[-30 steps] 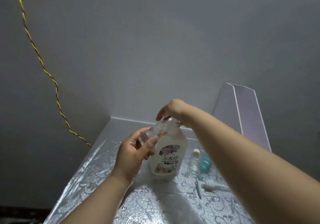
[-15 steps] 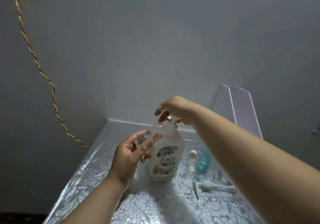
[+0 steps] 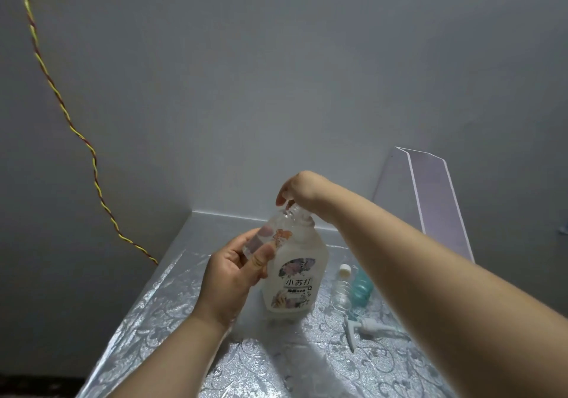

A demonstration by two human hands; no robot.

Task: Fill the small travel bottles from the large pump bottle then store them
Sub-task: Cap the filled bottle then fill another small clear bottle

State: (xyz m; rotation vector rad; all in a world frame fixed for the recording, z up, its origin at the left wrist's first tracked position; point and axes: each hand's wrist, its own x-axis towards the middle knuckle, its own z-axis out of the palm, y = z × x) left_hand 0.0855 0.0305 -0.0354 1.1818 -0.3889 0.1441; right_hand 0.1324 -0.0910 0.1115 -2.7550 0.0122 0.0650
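Note:
My left hand (image 3: 233, 274) grips a small clear travel bottle (image 3: 270, 237) with an orange flower print, tilted so its neck points up and right. The fingertips of my right hand (image 3: 299, 191) pinch the top of that bottle from above. Whether a cap sits under the fingers is hidden. Right behind it the large white bottle (image 3: 292, 287) stands upright on the table with its pump off. The white pump head (image 3: 365, 327) lies on the table to the right. A clear travel bottle with a white cap (image 3: 341, 290) and a teal travel bottle (image 3: 362, 288) stand beside it.
The table (image 3: 172, 314) has a silver floral cover and sits in a corner of grey walls. A clear plastic stand (image 3: 430, 201) leans at the back right. A twisted yellow-red cord (image 3: 92, 157) hangs down the left wall.
Both hands keep hold of the small clear bottle in front of the large one. My right hand has turned a little at the bottle's top.

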